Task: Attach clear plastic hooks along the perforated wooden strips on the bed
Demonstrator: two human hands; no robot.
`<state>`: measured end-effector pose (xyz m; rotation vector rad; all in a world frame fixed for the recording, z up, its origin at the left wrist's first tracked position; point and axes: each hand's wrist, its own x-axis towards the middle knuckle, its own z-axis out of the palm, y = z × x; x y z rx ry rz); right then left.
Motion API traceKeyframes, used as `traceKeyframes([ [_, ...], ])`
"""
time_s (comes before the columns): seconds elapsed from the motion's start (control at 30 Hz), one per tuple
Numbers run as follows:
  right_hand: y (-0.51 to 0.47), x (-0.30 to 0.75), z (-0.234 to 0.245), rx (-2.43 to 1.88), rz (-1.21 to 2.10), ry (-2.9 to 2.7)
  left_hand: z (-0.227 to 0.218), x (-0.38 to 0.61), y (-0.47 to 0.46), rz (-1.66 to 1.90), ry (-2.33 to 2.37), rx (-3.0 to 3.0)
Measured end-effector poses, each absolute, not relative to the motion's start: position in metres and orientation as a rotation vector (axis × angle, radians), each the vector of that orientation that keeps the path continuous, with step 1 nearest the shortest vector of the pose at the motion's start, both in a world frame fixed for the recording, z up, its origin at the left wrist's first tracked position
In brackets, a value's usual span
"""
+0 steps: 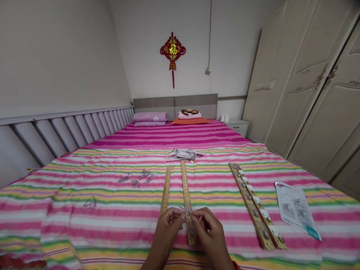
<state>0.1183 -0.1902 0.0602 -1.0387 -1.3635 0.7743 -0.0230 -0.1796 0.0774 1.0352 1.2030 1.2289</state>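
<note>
On the striped bed (112, 221), both hands work close together at the near end of a wooden strip (186, 195) that lies lengthwise, pointing away from the person. The left hand (168, 225) and right hand (209, 230) are closed, their fingertips pinching a small shiny part (188, 214) just above the strip; the part is too small to make out clearly. A second strip (165, 191) lies just left of the first, nearly parallel and apart from it. Further right, a pair of strips (250, 202) lies side by side, set with white discs (260, 210). Beyond them, near the bed's right side, lies a printed card (295, 210). A plastic packet (182, 153) sits past the far ends of the middle strips. Loose clear bits (135, 178) are scattered left of the strips, and a thin clear loop (90, 204) lies further left, nearer the bed's edge.
</note>
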Motion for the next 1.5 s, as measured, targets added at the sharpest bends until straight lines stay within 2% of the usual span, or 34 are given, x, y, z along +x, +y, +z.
traceKeyframes([
  [0.13,-0.182,0.119,0.055,-1.06,1.092,-1.072,0.076,-0.02,-0.176,1.266,1.215,1.01],
  [0.3,-0.174,0.12,0.05,-1.087,1.287,-0.886,0.071,-0.016,-0.167,1.322,1.235,1.002],
  [0.67,-0.168,0.119,0.042,-1.004,1.504,-0.74,0.045,-0.016,-0.155,1.399,1.358,0.952],
  [0.87,-0.156,0.121,0.039,-1.018,1.506,-0.744,0.048,-0.01,-0.143,1.281,1.274,0.693],
  [1.27,-0.099,0.125,0.014,-1.067,1.277,-0.943,0.043,-0.011,-0.081,1.247,1.295,0.836],
  [1.5,-0.088,0.125,0.005,-1.054,1.196,-1.017,0.039,-0.012,-0.075,1.298,1.258,0.893],
])
